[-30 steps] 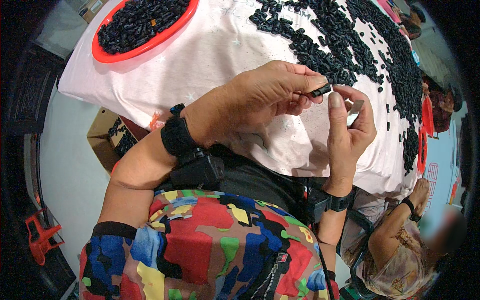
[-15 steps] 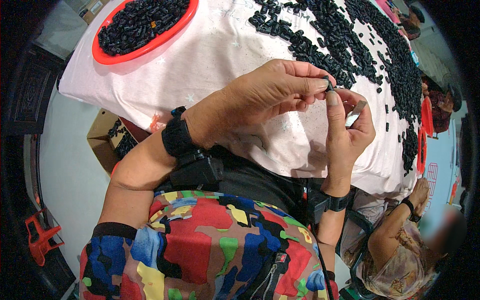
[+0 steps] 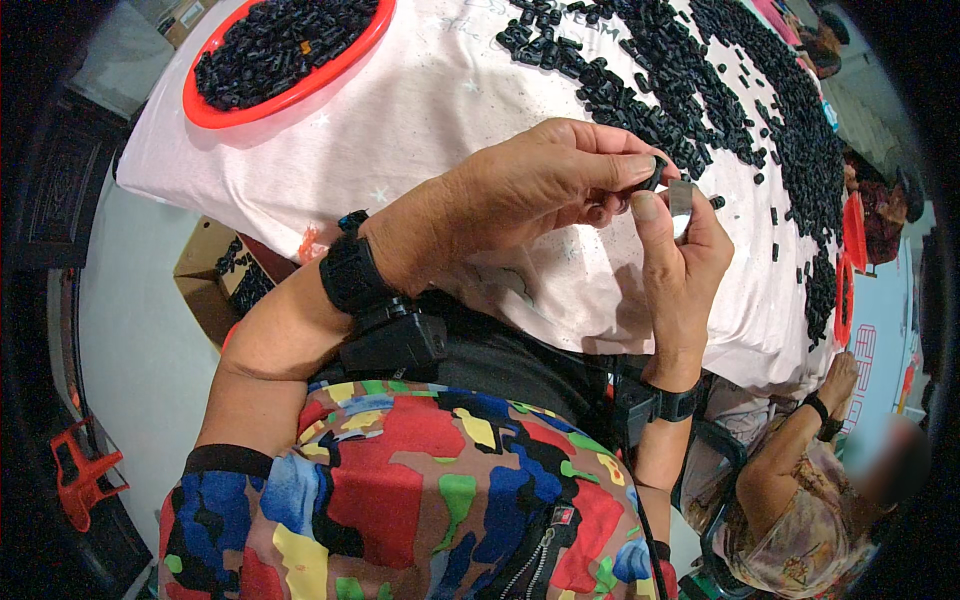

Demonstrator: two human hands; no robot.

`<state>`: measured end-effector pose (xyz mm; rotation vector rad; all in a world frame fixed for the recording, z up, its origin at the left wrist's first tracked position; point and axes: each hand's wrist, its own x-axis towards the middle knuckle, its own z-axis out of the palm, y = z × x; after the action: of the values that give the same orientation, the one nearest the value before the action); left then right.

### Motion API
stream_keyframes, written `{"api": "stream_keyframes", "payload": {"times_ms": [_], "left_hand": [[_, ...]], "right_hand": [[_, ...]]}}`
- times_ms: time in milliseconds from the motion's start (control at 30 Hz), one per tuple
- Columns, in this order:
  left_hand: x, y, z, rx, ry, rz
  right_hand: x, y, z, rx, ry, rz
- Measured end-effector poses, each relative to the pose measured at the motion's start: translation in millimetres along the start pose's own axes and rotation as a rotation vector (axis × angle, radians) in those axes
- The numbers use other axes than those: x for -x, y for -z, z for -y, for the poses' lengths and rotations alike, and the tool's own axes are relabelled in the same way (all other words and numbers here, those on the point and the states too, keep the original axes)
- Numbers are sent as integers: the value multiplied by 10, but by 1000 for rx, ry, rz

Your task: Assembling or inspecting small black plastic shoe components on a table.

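Between thumb and fingertips, my left hand (image 3: 565, 175) pinches a small black plastic part (image 3: 652, 174) above the cloth. Close by on its right, my right hand (image 3: 682, 245) holds a thin metal blade (image 3: 681, 207) against its fingers, with the thumb near the black part. Whether the blade touches the part I cannot tell. Many similar black parts (image 3: 640, 110) lie scattered on the cloth just beyond my hands. At the far left stands a red basin (image 3: 225, 118) heaped with more of them and one small orange piece (image 3: 305, 47).
A light pink cloth (image 3: 270, 165) covers the table. Below its left edge is a cardboard box (image 3: 200, 285) with black parts inside. A red plastic chair (image 3: 85, 475) stands at the far left. Another person (image 3: 800, 500) sits at the right, near red trays (image 3: 846, 290).
My right hand has drawn slightly back from the black part, and the blade has turned up toward it. My left hand keeps its pinch in nearly the same place.
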<state>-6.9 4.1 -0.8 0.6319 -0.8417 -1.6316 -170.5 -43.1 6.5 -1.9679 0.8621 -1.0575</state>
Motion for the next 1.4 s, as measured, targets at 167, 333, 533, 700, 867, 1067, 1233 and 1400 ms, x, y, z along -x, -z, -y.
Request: {"api": "stream_keyframes", "payload": {"times_ms": [167, 333, 533, 700, 867, 1067, 1233, 1400], "left_hand": [[-24, 13, 32, -33, 7, 18], [-25, 34, 30, -42, 0, 51], [-9, 16, 14, -59, -8, 42], [-14, 9, 14, -77, -11, 40], [-13, 12, 12, -81, -2, 33], [-24, 10, 23, -67, 0, 39], [-23, 14, 21, -70, 3, 42], [-15, 31, 22, -79, -8, 20]], "right_hand": [[1, 22, -19, 31, 1, 32], [5, 33, 3, 96, -24, 52], [9, 28, 1, 121, 9, 46], [9, 1, -25, 93, 30, 28], [16, 20, 9, 100, -31, 64], [10, 35, 6, 179, 16, 50], [9, 32, -15, 99, -27, 65], [23, 21, 19, 149, -61, 80]]}}
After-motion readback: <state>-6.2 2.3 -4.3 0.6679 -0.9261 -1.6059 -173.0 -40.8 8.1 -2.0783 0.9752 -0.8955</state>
